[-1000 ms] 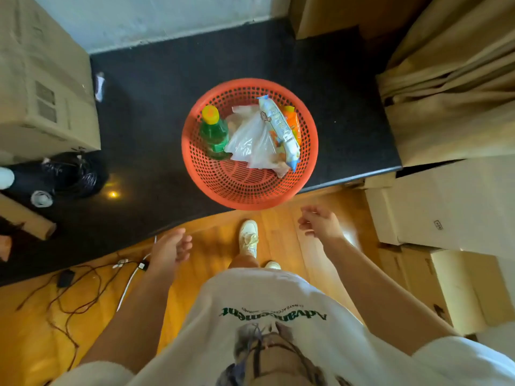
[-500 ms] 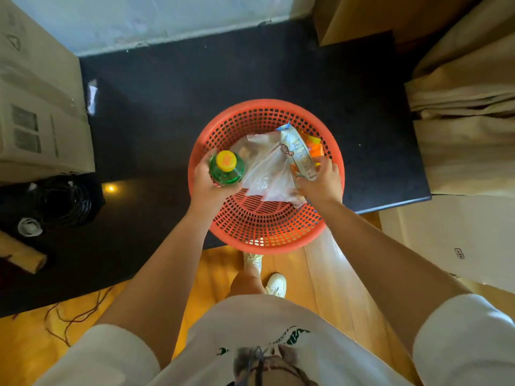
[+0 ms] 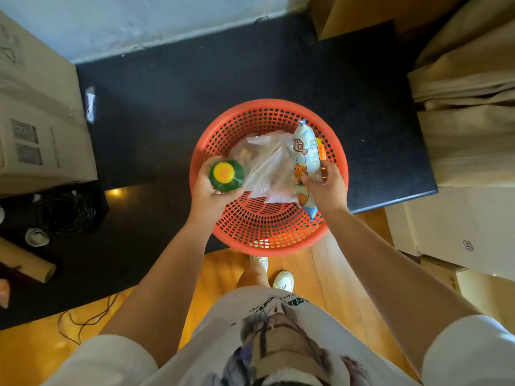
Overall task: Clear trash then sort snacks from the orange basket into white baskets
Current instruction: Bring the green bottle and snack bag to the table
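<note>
Snack packet (image 3: 306, 160) higher (boxes (image 3: 41, 129) around)

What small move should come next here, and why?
Probably lift both hands up out of the orange basket: the left hand already grips the green bottle, the right hand grips the snack packet, and a clear plastic bag lies between them.

A: Lighting noted? Warm daylight fell on the wooden floor (image 3: 328, 274); the dark mat (image 3: 195, 93) stayed dim, bar one small glare spot (image 3: 114, 191).
B: Wide-angle bending was strong at edges; centre was sharp.
</note>
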Motion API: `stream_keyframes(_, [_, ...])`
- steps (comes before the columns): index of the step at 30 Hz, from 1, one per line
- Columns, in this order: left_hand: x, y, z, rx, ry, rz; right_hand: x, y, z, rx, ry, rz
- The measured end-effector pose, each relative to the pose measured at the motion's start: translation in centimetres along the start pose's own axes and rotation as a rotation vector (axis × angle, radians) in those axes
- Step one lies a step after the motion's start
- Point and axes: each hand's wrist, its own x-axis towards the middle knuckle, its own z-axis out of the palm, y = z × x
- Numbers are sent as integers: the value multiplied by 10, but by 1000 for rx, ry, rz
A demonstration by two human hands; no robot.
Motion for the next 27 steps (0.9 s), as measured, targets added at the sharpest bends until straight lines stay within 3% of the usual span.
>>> stream_keyframes(6, [-27,13,-8,-9,83,41,-61,13,-40,641,-265,62])
stream_keyframes(9, [-50,30,-19,-59,45,95,-96,30,-61,877,-344,56])
stream_keyframes(14, [-84,63,-10,-97,-250,218,-151,70,-90,1153,-169,95])
stream_keyframes(20, [-135,79,73,-99,-641,249,-233,133,-114,1295,64,54])
stream_keyframes(27, [-279,52,155,83,-1156,265,-378,226,-111,1475,460,-28])
